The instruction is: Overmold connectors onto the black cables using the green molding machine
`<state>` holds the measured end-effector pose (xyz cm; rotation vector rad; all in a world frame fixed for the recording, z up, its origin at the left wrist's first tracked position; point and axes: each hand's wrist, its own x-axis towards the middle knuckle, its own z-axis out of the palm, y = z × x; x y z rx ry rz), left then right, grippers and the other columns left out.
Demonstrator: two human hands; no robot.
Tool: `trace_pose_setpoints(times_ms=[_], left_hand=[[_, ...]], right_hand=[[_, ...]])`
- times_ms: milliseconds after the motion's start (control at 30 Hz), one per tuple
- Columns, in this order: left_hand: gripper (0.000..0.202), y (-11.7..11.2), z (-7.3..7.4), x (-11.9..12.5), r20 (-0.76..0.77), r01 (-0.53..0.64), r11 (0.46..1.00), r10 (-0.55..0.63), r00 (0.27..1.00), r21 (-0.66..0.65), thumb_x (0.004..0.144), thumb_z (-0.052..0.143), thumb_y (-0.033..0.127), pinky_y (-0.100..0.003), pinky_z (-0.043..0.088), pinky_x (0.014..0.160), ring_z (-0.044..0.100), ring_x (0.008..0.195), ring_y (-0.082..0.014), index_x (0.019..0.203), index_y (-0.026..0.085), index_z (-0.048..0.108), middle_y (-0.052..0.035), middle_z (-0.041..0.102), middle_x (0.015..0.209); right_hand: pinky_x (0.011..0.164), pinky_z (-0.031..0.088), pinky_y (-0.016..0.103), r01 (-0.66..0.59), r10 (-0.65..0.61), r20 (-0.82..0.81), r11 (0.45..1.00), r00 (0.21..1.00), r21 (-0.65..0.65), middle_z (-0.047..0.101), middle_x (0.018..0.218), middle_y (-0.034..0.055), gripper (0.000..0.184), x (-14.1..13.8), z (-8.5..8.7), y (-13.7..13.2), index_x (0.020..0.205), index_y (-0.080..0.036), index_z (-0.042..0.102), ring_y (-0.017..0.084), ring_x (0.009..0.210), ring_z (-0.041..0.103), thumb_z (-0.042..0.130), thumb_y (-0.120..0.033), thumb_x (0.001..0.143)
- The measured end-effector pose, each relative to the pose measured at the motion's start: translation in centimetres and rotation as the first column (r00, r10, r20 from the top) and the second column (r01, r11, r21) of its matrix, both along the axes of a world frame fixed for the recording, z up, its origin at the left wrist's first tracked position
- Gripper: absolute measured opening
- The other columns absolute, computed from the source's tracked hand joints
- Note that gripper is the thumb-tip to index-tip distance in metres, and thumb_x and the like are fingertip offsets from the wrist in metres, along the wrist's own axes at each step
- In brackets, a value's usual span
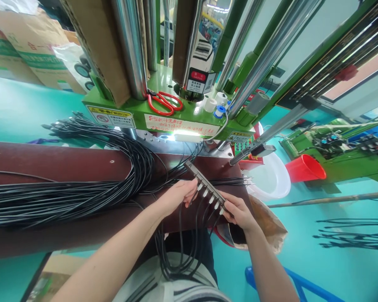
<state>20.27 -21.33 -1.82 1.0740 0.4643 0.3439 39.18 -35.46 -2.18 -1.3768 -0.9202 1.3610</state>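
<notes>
A long metal bar, which looks like a mold insert (210, 187), is tilted in front of me with several pale connectors set along its near edge. Black cables run down from these connectors and loop over my lap. My right hand (238, 210) grips the bar's lower right end, thumb on top. At the upper left part of the bar, my left hand (187, 191) has its fingers pinched on one black cable (193, 197) beside its connector. A thick bundle of black cables (66, 201) lies on the brown table (82, 159) to the left.
A green press (164, 79) with steel columns stands ahead, with red-handled scissors (165, 103) on its ledge. To the right are a white basin (275, 180), a red bucket (305, 167), a paper sack (267, 222) and a blue stool (299, 281). More cables (353, 235) lie far right.
</notes>
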Motion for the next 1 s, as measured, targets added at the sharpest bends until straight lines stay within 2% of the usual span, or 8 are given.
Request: trace_pose_setpoints(times_ms=[267, 367, 433, 500, 567, 667, 833, 1000], left_hand=[[0.050, 0.2, -0.7, -0.3, -0.010, -0.069, 0.995, 0.070, 0.997, 0.075, 0.080, 0.043, 0.051, -0.024, 0.028, 0.045, 0.028, 0.040, -0.0069, 0.044, 0.020, 0.027, 0.0064, 0.025, 0.042], [0.049, 0.1, -0.6, -0.3, -0.022, -0.077, 0.992, 0.080, 0.997, 0.105, 0.082, 0.041, 0.050, -0.023, 0.030, 0.045, 0.031, 0.040, -0.0064, 0.046, 0.019, 0.029, 0.0063, 0.028, 0.043], [0.042, -0.1, -0.2, -0.5, -0.053, -0.069, 0.992, 0.075, 0.996, 0.104, 0.081, 0.044, 0.049, -0.022, 0.033, 0.044, 0.036, 0.041, -0.0062, 0.053, 0.018, 0.036, 0.0059, 0.036, 0.048], [0.029, -0.5, 0.4, -0.9, -0.117, -0.008, 0.997, 0.017, 0.993, 0.071, 0.074, 0.055, 0.044, -0.021, 0.036, 0.042, 0.043, 0.046, -0.0073, 0.068, 0.018, 0.045, 0.0050, 0.047, 0.058], [0.028, -1.0, 1.0, -1.4, -0.181, 0.101, 0.994, -0.093, 0.979, 0.036, 0.067, 0.064, 0.036, -0.021, 0.040, 0.045, 0.050, 0.052, -0.0091, 0.081, 0.017, 0.051, 0.0032, 0.054, 0.065], [0.021, -1.8, 1.5, -1.6, -0.223, 0.188, 0.981, -0.174, 0.959, 0.041, 0.068, 0.062, 0.033, -0.021, 0.042, 0.050, 0.053, 0.054, -0.0097, 0.072, 0.013, 0.057, -0.0013, 0.059, 0.062], [0.030, -2.3, 0.8, -0.9, -0.190, 0.041, 0.999, -0.036, 0.981, 0.023, 0.072, 0.057, 0.040, -0.021, 0.038, 0.048, 0.049, 0.044, -0.0083, 0.060, 0.012, 0.058, -0.0019, 0.058, 0.048], [0.031, -2.4, 0.3, -1.0, -0.171, -0.017, 1.000, 0.015, 0.985, -0.011, 0.069, 0.060, 0.040, -0.021, 0.036, 0.046, 0.046, 0.041, -0.0077, 0.058, 0.012, 0.058, -0.0018, 0.057, 0.046]], right_hand=[[0.039, 0.021, 0.020, -0.135, 0.119, 0.170, 0.987, 0.978, 0.087, 0.036, 0.050, -0.0061, 0.048, -0.4, -0.3, 0.1, 0.129, -0.016, 0.047, 0.005, 0.041, 0.029, 0.050, -0.037, 0.086], [0.037, 0.019, 0.019, -0.095, 0.087, 0.110, 0.993, 0.990, 0.070, 0.040, 0.054, -0.0048, 0.049, -0.6, -0.1, 0.1, 0.128, -0.016, 0.048, 0.004, 0.040, 0.028, 0.051, -0.038, 0.084], [0.036, 0.017, 0.019, -0.059, 0.056, 0.057, 0.997, 0.997, 0.051, 0.041, 0.056, -0.0042, 0.049, -0.7, 0.0, 0.2, 0.126, -0.016, 0.049, 0.003, 0.039, 0.027, 0.053, -0.038, 0.084], [0.035, 0.017, 0.018, -0.021, 0.020, 0.032, 0.999, 0.999, 0.046, 0.040, 0.055, -0.0044, 0.048, -0.8, 0.1, 0.1, 0.125, -0.016, 0.051, 0.003, 0.039, 0.027, 0.054, -0.039, 0.083], [0.034, 0.018, 0.018, 0.001, -0.002, 0.025, 0.998, 1.000, 0.058, 0.040, 0.053, -0.0046, 0.048, -0.9, 0.2, 0.2, 0.124, -0.015, 0.052, 0.003, 0.039, 0.027, 0.055, -0.039, 0.082], [0.034, 0.018, 0.017, -0.002, 0.001, 0.024, 0.998, 1.000, 0.068, 0.040, 0.054, -0.0042, 0.049, -1.0, 0.3, 0.3, 0.123, -0.014, 0.053, 0.003, 0.039, 0.027, 0.055, -0.039, 0.081], [0.035, 0.018, 0.018, -0.027, 0.023, 0.048, 0.997, 0.999, 0.074, 0.041, 0.055, -0.0038, 0.050, -0.9, 0.5, 0.4, 0.126, -0.013, 0.050, 0.003, 0.040, 0.027, 0.053, -0.039, 0.083], [0.038, 0.019, 0.019, -0.106, 0.100, 0.076, 0.990, 0.992, 0.088, 0.043, 0.056, -0.0039, 0.053, -0.9, 0.1, 0.4, 0.128, -0.012, 0.046, 0.003, 0.040, 0.029, 0.052, -0.040, 0.083]])
